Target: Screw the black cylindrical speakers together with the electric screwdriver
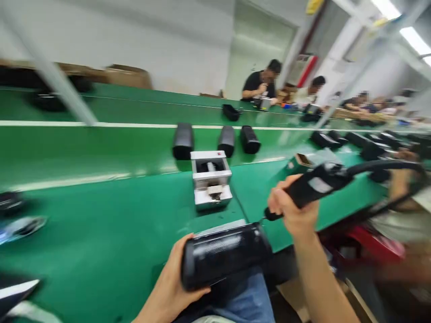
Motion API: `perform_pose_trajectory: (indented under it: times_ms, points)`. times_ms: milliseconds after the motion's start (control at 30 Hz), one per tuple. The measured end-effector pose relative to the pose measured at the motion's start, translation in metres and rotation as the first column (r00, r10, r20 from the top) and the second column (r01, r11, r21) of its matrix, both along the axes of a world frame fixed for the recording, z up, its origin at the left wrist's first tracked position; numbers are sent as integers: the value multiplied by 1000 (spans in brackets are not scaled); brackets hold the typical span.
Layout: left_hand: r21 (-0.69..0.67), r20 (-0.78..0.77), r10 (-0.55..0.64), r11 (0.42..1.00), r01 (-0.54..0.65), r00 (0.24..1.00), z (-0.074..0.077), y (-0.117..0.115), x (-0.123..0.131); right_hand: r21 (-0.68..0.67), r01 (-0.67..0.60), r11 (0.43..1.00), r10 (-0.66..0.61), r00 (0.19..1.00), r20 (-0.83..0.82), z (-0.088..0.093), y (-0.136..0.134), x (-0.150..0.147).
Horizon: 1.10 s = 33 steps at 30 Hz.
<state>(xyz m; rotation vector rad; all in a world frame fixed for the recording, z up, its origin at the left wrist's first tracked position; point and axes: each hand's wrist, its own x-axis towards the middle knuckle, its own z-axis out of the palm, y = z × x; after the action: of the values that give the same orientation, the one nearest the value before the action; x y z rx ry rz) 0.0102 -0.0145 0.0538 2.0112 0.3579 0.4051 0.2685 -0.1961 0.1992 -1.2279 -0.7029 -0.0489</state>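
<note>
White walls (134, 36) (fluorescent lights (415, 40) overhead) frame a doorway (259, 49).

And here's the black cylinder (224, 255): smooth plastic with a soft sheen, and a pale printed patch too blurred to read. The electric screwdriver (311, 186) answers in matt black plastic, its cord (384, 165) smooth and rubbery. Look at that green conveyor belt (101, 233), sleek and glossy, throwing back the ceiling light! The fixture (211, 179) on it looks like pale painted metal, lightly scuffed. Down below, blue denim (242, 300), soft woven cloth, and brown cardboard (292, 296), dull and matt.
</note>
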Motion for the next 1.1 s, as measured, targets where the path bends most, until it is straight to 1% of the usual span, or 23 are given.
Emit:
perform_pose_trajectory:
  times_ms: [67, 167, 267, 333, 367, 433, 500, 533, 567, 667, 733, 833, 967, 1100]
  points:
    - [-59, -66, 19, 998, -22, 998, -8, 3, -9, 11, -33, 999, 33, 999, 20, -1, 3, 6]
    - [-106, -78, 5, 994, -13, 997, -13, 5, -7, -38, -64, 997, 67, 996, 58, 4, 6, 10]
    - [-109, -48, -13, 994, 7, 999, -13, 2, -3, -109, -70, 992, 81, 992, 97, 21, 3, 7]
    - [-109, -26, -26, 994, 23, 999, -13, 1, -3, -103, -34, 994, 49, 989, 141, 39, 5, 4]
    - [-108, -16, -26, 994, 24, 1000, -14, 1, -3, -67, 0, 998, 12, 984, 177, 49, 9, 1]
    - [-101, -4, -25, 995, 25, 1000, -15, 1, -4, 74, 57, 996, -73, 967, 242, 65, 23, -6]
    - [-102, -5, -27, 994, 26, 1000, -16, 2, -4, 200, 47, 979, -99, 961, 259, 74, 46, -14]
    - [-107, -8, -29, 994, 28, 1000, -16, 2, -4, 229, 22, 973, -81, 965, 251, 74, 60, -19]
    - [-113, -13, -35, 993, 33, 999, -16, 2, -4, 230, 2, 973, -58, 969, 239, 71, 74, -22]
    - [-132, -23, -48, 990, 44, 999, -17, 2, -3, 173, -1, 985, -39, 973, 229, 56, 112, -28]
    - [-136, -18, -51, 989, 48, 999, -18, 2, -3, 137, 8, 991, -40, 971, 235, 46, 128, -28]
    - [-138, -5, -48, 989, 47, 999, -19, 2, -3, 86, 2, 996, -21, 974, 224, 40, 134, -25]
    - [-134, 2, -62, 989, 62, 998, -21, 3, -3, 95, 25, 995, -45, 976, 214, 46, 133, -22]
    - [-133, 0, -64, 989, 63, 998, -20, 4, -3, 87, 50, 995, -67, 975, 210, 49, 138, -19]
